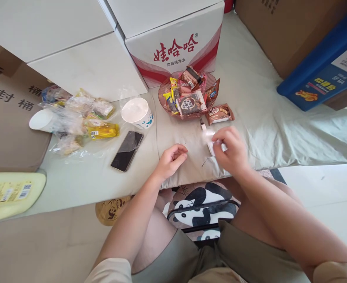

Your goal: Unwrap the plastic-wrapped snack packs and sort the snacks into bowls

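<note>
My right hand (230,151) is closed in a pinch, with something small, white and see-through at its fingertips, too blurred to name. Just under those fingers a flat white item (211,148) lies on the cloth, partly hidden by the hand. My left hand (171,161) hovers near the cloth's front edge, fingers loosely curled, thumb apart, nothing visible in it. A brown packaged wafer (220,114) lies beyond my right hand. Behind it stands a pink glass bowl (165,103) heaped with wrapped snacks.
A white paper tub (138,114) and a dark phone (127,151) are left of my hands. Farther left, bagged snacks (76,118) lie beside a tipped paper cup (40,120). A white-and-red carton (176,51) backs the bowl. A blue container (320,63) stands right, a yellow jug (11,192) left.
</note>
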Tool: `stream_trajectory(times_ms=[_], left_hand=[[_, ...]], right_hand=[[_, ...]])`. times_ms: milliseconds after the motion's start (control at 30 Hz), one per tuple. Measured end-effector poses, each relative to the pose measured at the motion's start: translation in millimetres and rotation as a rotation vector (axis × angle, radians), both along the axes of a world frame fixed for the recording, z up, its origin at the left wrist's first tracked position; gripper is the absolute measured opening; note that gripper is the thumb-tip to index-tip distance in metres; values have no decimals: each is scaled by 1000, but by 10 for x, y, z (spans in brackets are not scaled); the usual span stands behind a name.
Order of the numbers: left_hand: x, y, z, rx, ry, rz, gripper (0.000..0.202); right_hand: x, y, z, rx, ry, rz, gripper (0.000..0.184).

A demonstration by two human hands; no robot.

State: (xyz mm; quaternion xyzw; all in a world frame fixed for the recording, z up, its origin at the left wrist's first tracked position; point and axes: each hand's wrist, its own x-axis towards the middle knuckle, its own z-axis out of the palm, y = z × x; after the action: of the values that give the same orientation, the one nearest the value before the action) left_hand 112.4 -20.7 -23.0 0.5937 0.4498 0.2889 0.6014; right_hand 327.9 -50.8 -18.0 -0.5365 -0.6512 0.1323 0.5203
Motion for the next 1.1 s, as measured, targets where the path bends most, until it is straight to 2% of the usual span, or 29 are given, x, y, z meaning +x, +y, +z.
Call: stream_trajectory(times_ms=[67, 133, 400, 533, 600, 633, 700, 733, 767, 867, 1000, 1100], left_hand=[[7, 13, -9, 10, 45, -24, 32], [11, 17, -18, 17, 80, -54, 31], [1, 37, -20, 73, 163, -127, 33], [-15, 48, -49, 89, 158, -120, 37], [-17, 50, -82, 92, 75, -51, 34], [-17, 51, -98, 95, 14, -9, 36], [-21, 52, -124, 112, -87, 56, 52], [-27, 54, -132, 123, -106, 69, 58], [-38, 59, -136, 131, -97, 74, 60], [-98, 100, -129, 127, -2, 156, 48], [-204, 238, -98, 138, -59, 473, 53], [-267, 333, -71, 180, -88, 664, 57]], right_hand=[[166, 92, 9, -12, 0, -170, 18], [286, 167, -10, -40, 20, -242, 20], [285, 254, -51, -207, 140, -189, 20], [243, 294, -47, -205, 238, -212, 18], [148, 275, -54, -198, 276, -99, 17], [73, 251, -58, -204, 282, 13, 16], [-116, 186, -66, -249, 259, 315, 15], [-216, 154, -70, -291, 223, 472, 15], [-310, 128, -74, -325, 192, 566, 15], [-486, 118, -86, -407, 153, 566, 19], [-459, 206, -100, -458, 151, 507, 34], [-380, 230, -97, -491, 97, 472, 35]])
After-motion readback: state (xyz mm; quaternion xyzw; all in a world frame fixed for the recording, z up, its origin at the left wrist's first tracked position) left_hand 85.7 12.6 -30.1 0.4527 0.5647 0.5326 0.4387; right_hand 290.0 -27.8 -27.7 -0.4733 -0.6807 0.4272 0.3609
